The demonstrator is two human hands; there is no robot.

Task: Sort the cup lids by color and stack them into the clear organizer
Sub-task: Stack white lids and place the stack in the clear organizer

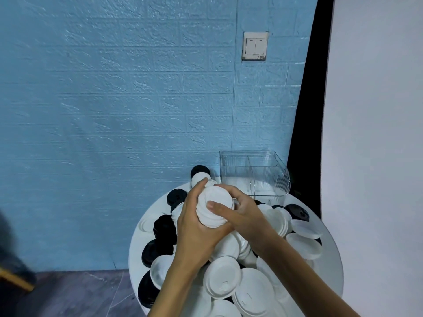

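Above the round tabletop point(329, 255), left hand point(194, 227) and right hand point(242, 211) clasp a white lid stack point(214, 208). Loosely nested lids could slide apart before reaching the empty clear organizer point(254, 173).

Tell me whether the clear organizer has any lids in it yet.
Empty, as far as shows. Through the clear organizer only its walls and divider are visible. The white lid stack is outside it, held by both hands.

both hands, left grip point(194, 227) and right grip point(238, 211), clasp white lid stack point(214, 207) above lid-strewn round table point(329, 259); clear organizer point(254, 175) behind.
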